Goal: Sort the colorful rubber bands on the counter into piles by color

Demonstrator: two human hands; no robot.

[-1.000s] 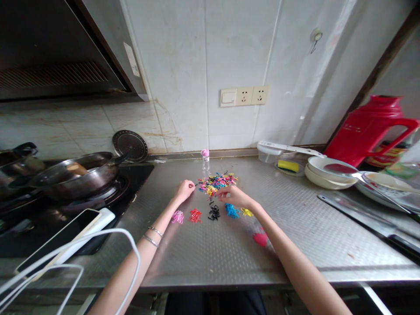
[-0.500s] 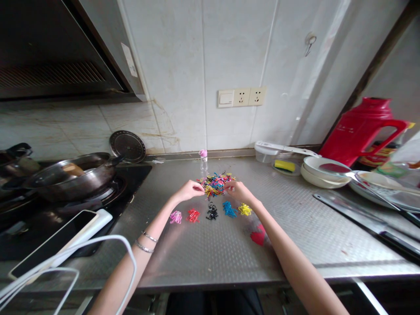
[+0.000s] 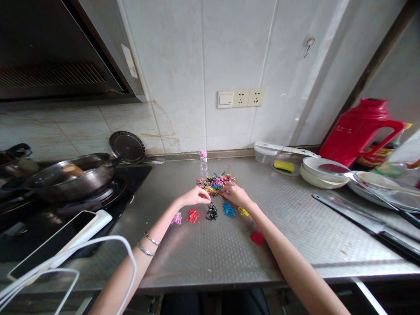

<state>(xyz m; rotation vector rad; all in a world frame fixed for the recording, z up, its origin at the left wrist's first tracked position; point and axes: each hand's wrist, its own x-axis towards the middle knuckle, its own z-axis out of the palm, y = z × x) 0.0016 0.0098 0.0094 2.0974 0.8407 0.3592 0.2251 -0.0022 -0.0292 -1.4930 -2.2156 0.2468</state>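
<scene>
A heap of small mixed-colour pieces [image 3: 215, 181] lies on the steel counter [image 3: 295, 227]. In front of it sit small sorted piles: pink [image 3: 177, 218], red [image 3: 193, 215], black [image 3: 212, 212], blue [image 3: 229, 209] and yellow [image 3: 243, 211]. My left hand [image 3: 196, 196] is pinched shut just above the black pile, holding something too small to name. My right hand [image 3: 234, 193] rests at the heap's near edge with fingers curled on the pieces. A small clear bottle with a pink cap [image 3: 203, 161] stands behind the heap.
A pan [image 3: 70, 174] sits on the stove at left, with a phone [image 3: 54, 240] and white cable [image 3: 98, 245] in front. Bowls [image 3: 320, 171], a sponge [image 3: 284, 166], a red thermos jug [image 3: 359, 131] and a knife [image 3: 361, 221] crowd the right. A red cap [image 3: 257, 238] lies beside my right forearm.
My left hand has come from the heap's left edge down toward the black pile. My right hand has shifted slightly left along the heap's near edge.
</scene>
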